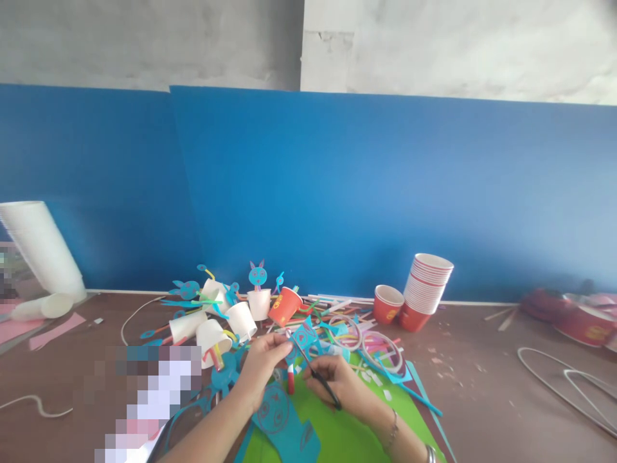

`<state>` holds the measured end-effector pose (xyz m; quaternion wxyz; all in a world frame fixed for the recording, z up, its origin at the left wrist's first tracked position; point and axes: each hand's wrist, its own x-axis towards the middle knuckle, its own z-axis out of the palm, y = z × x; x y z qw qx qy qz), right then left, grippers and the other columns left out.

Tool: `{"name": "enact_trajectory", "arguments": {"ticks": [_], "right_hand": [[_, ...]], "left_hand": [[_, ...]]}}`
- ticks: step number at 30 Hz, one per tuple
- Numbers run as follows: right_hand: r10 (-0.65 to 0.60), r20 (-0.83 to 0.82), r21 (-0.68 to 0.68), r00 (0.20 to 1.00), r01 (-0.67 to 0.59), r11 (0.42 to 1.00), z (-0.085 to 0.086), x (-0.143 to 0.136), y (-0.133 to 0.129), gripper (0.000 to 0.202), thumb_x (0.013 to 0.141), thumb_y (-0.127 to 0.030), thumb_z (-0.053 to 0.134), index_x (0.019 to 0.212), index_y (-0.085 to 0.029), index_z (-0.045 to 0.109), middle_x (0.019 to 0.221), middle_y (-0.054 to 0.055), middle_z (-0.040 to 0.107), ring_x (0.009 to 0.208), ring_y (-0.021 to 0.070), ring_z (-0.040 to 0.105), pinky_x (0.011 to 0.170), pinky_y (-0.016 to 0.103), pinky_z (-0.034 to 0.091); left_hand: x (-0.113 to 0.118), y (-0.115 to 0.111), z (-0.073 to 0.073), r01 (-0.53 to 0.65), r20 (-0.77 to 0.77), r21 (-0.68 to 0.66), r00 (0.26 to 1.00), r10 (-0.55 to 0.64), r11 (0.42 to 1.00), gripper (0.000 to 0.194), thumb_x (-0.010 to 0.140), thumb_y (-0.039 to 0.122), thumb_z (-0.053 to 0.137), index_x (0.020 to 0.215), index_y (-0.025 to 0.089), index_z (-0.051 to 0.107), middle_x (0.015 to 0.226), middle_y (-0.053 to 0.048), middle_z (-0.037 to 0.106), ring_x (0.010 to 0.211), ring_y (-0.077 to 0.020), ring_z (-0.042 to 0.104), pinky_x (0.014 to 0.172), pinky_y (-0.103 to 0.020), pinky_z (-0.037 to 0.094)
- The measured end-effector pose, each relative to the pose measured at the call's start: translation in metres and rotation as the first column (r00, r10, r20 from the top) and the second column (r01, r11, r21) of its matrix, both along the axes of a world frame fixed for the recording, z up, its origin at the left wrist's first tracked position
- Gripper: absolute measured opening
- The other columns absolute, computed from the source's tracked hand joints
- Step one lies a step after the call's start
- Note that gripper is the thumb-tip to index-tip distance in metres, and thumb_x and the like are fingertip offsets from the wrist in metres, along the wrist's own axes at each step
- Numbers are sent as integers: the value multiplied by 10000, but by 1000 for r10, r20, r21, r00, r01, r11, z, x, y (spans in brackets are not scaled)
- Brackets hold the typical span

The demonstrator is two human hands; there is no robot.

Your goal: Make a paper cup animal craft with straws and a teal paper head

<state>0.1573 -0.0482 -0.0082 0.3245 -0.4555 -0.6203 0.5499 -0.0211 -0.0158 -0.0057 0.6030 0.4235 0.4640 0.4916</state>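
Note:
My left hand (265, 363) pinches a small blue paper piece (303, 335) with purple drawn lines, at the middle of the view. My right hand (337, 382) is closed round black-handled scissors (324, 384), whose blades reach up to the paper piece. Below both hands lies a green sheet (357, 427). On it is a larger blue paper (279, 411) with a drawn face. A red and white glue stick or marker (290, 379) is between the hands.
White cups (259, 305) with straws and blue paper figures crowd the left centre, beside a red cup (285, 307). Tape rolls (383, 354) lie right of the hands. A tall cup stack (427, 283) stands farther back. A white cable (554, 389) curls at right.

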Motion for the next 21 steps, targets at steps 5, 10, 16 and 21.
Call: {"name": "enact_trajectory", "arguments": {"ticks": [5, 10, 16, 21], "right_hand": [[17, 8, 15, 1000, -17, 1000, -4, 3, 2, 86, 734, -216, 620, 669, -159, 626, 395, -91, 432, 318, 38, 319, 326, 158, 254], [25, 49, 6, 998, -25, 1000, -4, 6, 3, 87, 733, -208, 608, 668, -161, 643, 398, -83, 456, 305, 43, 348, 314, 155, 284], [26, 17, -22, 1000, -26, 999, -1, 6, 2, 173, 745, -334, 650, 743, -161, 635, 432, -76, 489, 343, 65, 423, 336, 162, 325], [47, -94, -17, 994, -49, 999, 4, -2, -3, 252, 745, -394, 653, 852, -174, 593, 539, -49, 582, 391, 68, 429, 367, 170, 298]], "left_hand": [[0, 0, -4, 22, 13, -19, 1000, -22, 1000, 363, 538, 435, 803, 715, 156, 653, 661, -8, 649, 608, -145, 587, 560, -242, 435], [0, -4, -1, 52, 9, -67, 999, -51, 996, 390, 549, 457, 798, 732, 186, 586, 600, 33, 612, 520, -146, 609, 455, -218, 390], [3, -12, 15, 76, 152, -63, 986, -66, 995, 404, 540, 410, 827, 762, 191, 570, 647, 39, 631, 551, -151, 648, 514, -234, 459], [4, -16, 21, 48, 202, -32, 979, -41, 998, 330, 543, 341, 831, 760, 190, 634, 736, 9, 666, 678, -175, 673, 642, -267, 505]]}}
